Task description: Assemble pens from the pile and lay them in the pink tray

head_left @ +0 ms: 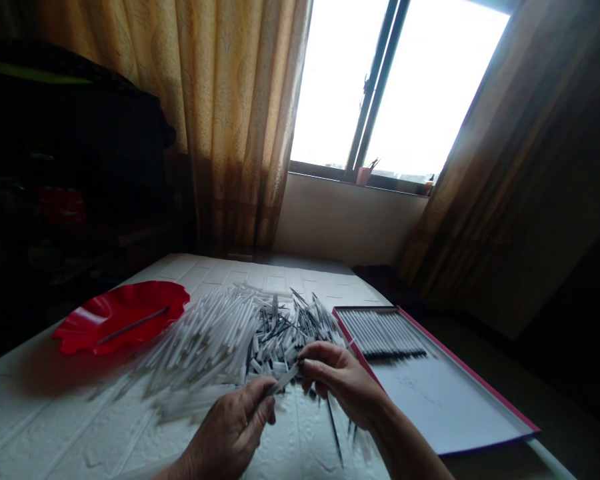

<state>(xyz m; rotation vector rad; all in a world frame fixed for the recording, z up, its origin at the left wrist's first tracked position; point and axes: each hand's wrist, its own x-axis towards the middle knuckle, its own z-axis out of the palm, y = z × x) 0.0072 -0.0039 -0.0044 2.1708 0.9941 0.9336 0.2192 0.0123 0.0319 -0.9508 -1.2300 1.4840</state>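
Between thumb and fingers, my left hand (233, 427) grips one end of a pale, slim tube (286, 380). The fingertips of my right hand (337, 380) are pinched at the tube's other, dark end. Just beyond my hands lies a heap of white tubes (205, 333) on the left, beside a pile of black and white slender pieces (275, 327). To the right, an open shallow box (460, 407) with a red rim holds a row of white tubes with dark ends (385, 330).
A red wavy-edged dish (95, 320) with a thin stick in it sits on the left of the white brick-patterned table (20, 407). Curtains (235, 120) and a window stand behind. A small pink pot (364, 175) rests on the sill.
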